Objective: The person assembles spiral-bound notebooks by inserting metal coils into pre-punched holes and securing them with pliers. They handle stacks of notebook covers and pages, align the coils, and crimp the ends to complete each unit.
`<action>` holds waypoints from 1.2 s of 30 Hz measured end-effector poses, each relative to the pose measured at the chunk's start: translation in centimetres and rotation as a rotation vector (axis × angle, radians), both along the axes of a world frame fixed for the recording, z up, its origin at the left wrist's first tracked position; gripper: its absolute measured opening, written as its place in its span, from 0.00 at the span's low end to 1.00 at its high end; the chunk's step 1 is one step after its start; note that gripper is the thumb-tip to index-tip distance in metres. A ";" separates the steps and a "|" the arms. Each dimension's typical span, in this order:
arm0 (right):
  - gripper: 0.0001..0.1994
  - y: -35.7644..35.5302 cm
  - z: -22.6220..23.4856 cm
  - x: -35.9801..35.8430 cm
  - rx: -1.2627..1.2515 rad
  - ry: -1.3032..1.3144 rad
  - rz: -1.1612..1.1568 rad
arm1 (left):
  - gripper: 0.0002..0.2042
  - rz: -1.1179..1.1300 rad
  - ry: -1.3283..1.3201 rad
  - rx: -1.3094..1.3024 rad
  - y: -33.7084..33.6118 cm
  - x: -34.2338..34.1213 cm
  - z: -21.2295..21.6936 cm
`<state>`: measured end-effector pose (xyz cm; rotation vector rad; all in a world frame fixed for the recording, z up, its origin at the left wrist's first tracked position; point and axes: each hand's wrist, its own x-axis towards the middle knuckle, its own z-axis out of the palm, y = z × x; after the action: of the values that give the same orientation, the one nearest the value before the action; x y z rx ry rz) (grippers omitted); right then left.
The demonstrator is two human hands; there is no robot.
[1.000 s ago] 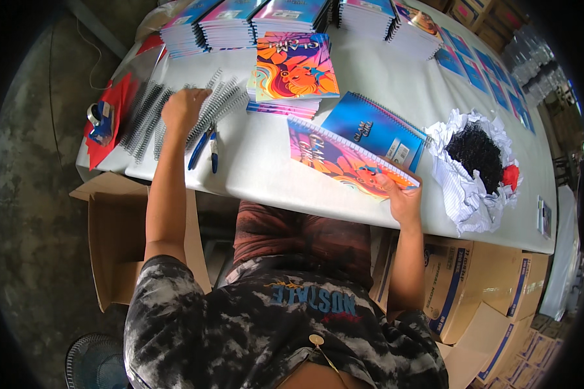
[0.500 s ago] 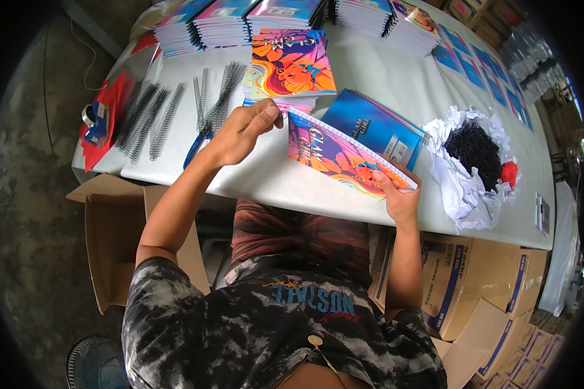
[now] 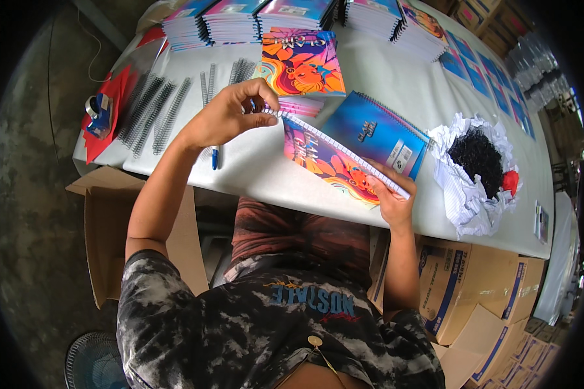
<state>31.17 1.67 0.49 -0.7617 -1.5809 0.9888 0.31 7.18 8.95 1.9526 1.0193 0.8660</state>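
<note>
While the right hand [image 3: 396, 202] grips the lower right end of an orange and purple pad [image 3: 334, 165] at the centre of the frame, thumb on its cover, the left hand [image 3: 226, 117] is closed at the pad's upper left end, finger and thumb pinching a coil [image 3: 270, 111] that they mostly hide. Just beyond the pad, right of centre, a blue notebook [image 3: 374, 133] lies on the desk [image 3: 266, 176]. More coils [image 3: 152, 113] lie at left, near a tape dispenser [image 3: 101, 117] on red sheets [image 3: 104, 149], and a pen [image 3: 215, 157] shows below the left hand. One stack [image 3: 305, 68] stands at upper centre; at right, crumpled paper [image 3: 470, 219] holds a black tangle [image 3: 475, 159]
</note>
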 end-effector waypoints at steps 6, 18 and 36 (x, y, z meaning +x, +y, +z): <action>0.12 -0.5 -0.2 -0.8 0.011 0.001 -0.038 | 0.20 -0.183 0.598 0.204 0.3 -0.5 3.0; 0.14 -2.2 -0.4 -2.4 0.395 -0.191 -0.131 | 0.49 0.370 0.538 1.351 -2.3 0.3 -7.7; 0.15 -2.5 -0.3 -3.4 0.563 -0.187 -0.054 | 0.53 0.097 0.486 1.331 -6.5 3.2 -9.6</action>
<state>27.81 -0.82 0.23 -0.5056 -1.8703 0.4002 3.50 0.68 -0.69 3.3661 0.8282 1.3449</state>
